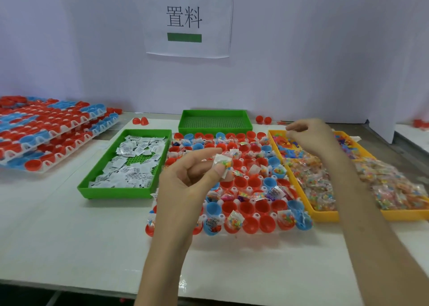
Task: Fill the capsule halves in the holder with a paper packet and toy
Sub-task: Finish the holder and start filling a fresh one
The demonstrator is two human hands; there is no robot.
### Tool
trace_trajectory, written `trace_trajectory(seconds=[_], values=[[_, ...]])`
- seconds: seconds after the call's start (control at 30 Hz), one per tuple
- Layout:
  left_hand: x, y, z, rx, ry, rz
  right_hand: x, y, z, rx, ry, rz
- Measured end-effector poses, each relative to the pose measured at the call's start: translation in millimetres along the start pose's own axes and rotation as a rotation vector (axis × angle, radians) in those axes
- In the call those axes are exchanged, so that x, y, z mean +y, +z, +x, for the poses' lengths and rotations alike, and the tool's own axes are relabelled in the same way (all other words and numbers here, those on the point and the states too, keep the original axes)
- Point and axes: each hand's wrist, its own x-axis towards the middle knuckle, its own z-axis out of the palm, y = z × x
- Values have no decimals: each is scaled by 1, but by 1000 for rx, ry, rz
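A white holder in the middle of the table carries rows of red and blue capsule halves; some hold small bags or toys, others stand bare. My left hand hovers over the holder's left part and pinches a small clear packet of coloured beads between thumb and fingers. My right hand hangs over the far end of the yellow tray, fingers curled downward above the small plastic toys; whether it holds anything is unclear. White paper packets fill the green tray left of the holder.
An empty green tray stands behind the holder. A second yellow tray of bead bags lies at the right. Stacked holders with capsule halves sit at the far left. Loose red halves lie near the white back wall.
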Motion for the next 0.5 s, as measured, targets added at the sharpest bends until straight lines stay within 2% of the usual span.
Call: trace_trajectory(seconds=[0.1,0.23,0.5], values=[[0,0,0,-1,9,-9,27,14,31,-137,64,-279],[-1,-3,2,23,23,-9,40,27,44,-237,-6,-356],[0,-3,0,18,16,-24,49,29,46,-52,-65,-310]])
